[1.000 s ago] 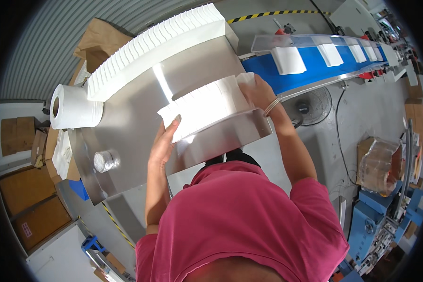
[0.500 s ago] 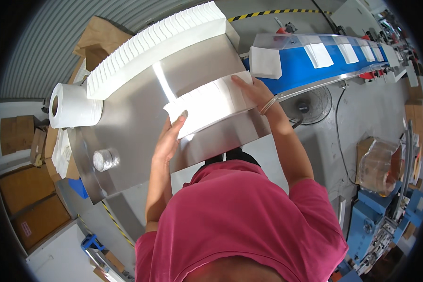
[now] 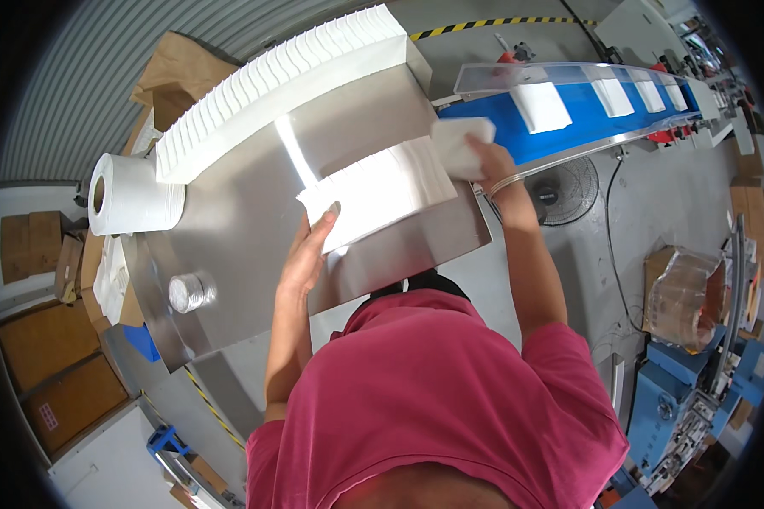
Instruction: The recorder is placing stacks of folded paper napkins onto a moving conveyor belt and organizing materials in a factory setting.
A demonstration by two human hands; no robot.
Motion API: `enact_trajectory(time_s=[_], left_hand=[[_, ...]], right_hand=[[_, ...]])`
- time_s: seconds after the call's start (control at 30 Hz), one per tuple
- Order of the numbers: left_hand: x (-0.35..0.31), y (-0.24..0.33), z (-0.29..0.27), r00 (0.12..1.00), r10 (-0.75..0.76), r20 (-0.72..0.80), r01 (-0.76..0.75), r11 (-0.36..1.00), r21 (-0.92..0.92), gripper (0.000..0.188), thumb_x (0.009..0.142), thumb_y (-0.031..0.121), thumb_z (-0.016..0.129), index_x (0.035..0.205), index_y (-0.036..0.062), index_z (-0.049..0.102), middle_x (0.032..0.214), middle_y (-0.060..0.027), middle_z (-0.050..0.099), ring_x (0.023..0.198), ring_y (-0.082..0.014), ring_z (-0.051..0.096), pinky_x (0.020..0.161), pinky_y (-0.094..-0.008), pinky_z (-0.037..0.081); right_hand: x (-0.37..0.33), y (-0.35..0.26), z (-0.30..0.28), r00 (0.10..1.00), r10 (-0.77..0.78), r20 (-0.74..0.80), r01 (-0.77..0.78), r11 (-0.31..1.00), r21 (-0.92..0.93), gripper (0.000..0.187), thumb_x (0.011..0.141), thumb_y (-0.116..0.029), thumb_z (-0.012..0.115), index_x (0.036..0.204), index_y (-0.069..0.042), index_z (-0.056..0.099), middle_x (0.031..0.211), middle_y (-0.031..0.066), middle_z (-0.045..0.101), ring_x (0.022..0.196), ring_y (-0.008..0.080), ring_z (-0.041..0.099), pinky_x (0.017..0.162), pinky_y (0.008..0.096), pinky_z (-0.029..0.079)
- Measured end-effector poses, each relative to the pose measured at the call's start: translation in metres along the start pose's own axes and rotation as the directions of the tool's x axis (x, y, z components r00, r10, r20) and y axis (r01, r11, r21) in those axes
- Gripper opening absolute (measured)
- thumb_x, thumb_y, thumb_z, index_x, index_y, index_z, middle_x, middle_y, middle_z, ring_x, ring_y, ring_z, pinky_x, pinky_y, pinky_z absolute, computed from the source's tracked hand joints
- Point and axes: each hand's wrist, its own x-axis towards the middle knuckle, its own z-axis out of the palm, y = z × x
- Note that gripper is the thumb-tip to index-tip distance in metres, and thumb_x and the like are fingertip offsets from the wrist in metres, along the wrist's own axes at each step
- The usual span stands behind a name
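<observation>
A row of folded white paper napkins [image 3: 386, 191] stands on edge on the steel table [image 3: 238, 229]. My left hand [image 3: 307, 246] is closed on the row's left end, thumb along its near face. My right hand [image 3: 494, 161], slightly blurred, grips a small stack of napkins [image 3: 463, 146] by its right side, at the row's right end and by the conveyor's near end. On the blue conveyor belt [image 3: 505, 140] several more white napkin stacks [image 3: 542, 108] lie spaced apart.
A long row of white napkins [image 3: 284, 85] lines the table's far edge. A white paper roll [image 3: 136, 193] and a clear tape roll [image 3: 187, 293] are at the left. Beyond the conveyor's near side stands a floor fan [image 3: 569, 195]; a blue machine [image 3: 666, 394] is at the lower right.
My right hand has left the row's right end and taken the nearest napkin stack off the belt. The other stacks have moved left along the belt. My left hand stays put.
</observation>
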Motion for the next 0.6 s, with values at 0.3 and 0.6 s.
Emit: enact_trajectory(time_s=[0.3,0.6], left_hand=[[-0.010,0.018,0.025,0.999,-0.005,0.050,0.005,1.000,-0.010,0.095,0.077,0.046,0.062,0.138,-0.0020,0.007,0.140,-0.0215,0.022,0.133,-0.0292,0.015,0.107,-0.0432,0.008],[-0.007,0.018,0.030,0.998,0.031,0.063,-0.027,0.998,-0.063,0.085,0.081,0.040,0.061,0.136,-0.0039,0.015,0.137,-0.0207,0.029,0.131,-0.0271,0.022,0.108,-0.0375,0.013]], right_hand=[[-0.038,-0.036,0.043,0.980,0.040,0.193,-0.094,0.956,0.277,0.057,0.082,-0.045,0.059,0.112,0.003,0.053,0.096,0.0068,0.060,0.081,0.0125,0.056,0.072,0.0242,0.044],[-0.026,-0.023,0.042,0.998,0.056,-0.007,-0.055,0.991,0.123,0.051,0.079,-0.040,0.061,0.105,0.003,0.055,0.091,0.0122,0.061,0.079,0.0198,0.060,0.069,0.0287,0.047]])
